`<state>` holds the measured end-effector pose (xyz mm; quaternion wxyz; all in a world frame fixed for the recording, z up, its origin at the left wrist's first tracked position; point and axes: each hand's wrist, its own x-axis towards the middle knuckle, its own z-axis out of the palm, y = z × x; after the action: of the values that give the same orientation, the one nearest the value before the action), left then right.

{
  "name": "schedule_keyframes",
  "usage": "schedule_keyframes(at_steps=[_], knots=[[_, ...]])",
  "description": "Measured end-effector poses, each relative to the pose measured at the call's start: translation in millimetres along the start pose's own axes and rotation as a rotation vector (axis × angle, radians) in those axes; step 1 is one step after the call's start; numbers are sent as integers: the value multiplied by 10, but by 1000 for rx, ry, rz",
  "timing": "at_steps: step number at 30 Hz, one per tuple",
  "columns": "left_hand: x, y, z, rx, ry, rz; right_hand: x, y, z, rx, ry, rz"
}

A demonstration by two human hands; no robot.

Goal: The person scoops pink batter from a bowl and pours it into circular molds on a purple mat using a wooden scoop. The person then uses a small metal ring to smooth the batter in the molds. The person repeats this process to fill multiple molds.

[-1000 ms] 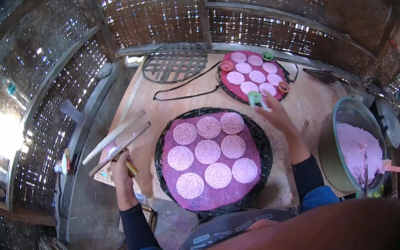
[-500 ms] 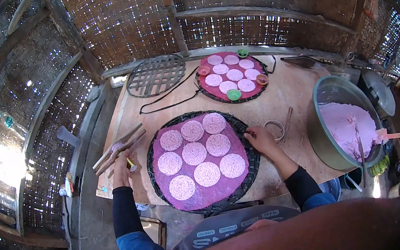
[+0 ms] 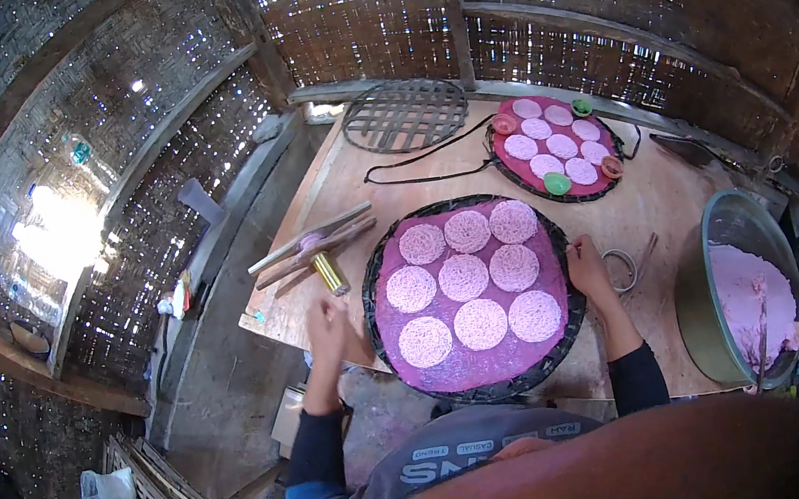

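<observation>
A round woven tray (image 3: 371, 284) with a purple cloth lies on the wooden table (image 3: 656, 206) in front of me, carrying several pale round lacy cakes (image 3: 464, 276). My right hand (image 3: 587, 268) rests on the tray's right rim, fingers curled over the edge. My left hand (image 3: 331, 327) hovers at the tray's left rim near the table's front edge, blurred, fingers apart and holding nothing I can make out. Just beyond the left hand lies a wooden press with a brass cylinder (image 3: 328, 272).
A second smaller tray (image 3: 500, 155) of cakes with small coloured cups sits at the back. A round woven grid (image 3: 405, 114) lies beside it. A metal basin of purple dough (image 3: 743, 290) with a spatula stands at right. Bamboo walls surround the table.
My left hand has let go of the wooden press and come back to the tray's left rim. My right hand has drawn back from the far tray to the near tray's right rim.
</observation>
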<state>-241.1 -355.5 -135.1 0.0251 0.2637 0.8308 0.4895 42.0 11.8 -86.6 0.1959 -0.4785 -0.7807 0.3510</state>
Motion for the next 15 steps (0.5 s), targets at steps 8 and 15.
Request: schedule_keyframes(at_steps=[8, 15], knots=[[-771, 459, 177, -350, 67, -364, -113, 129, 15, 1101, -237, 245], [-668, 599, 48, -550, 166, -200, -225, -62, -39, 1523, -159, 262]])
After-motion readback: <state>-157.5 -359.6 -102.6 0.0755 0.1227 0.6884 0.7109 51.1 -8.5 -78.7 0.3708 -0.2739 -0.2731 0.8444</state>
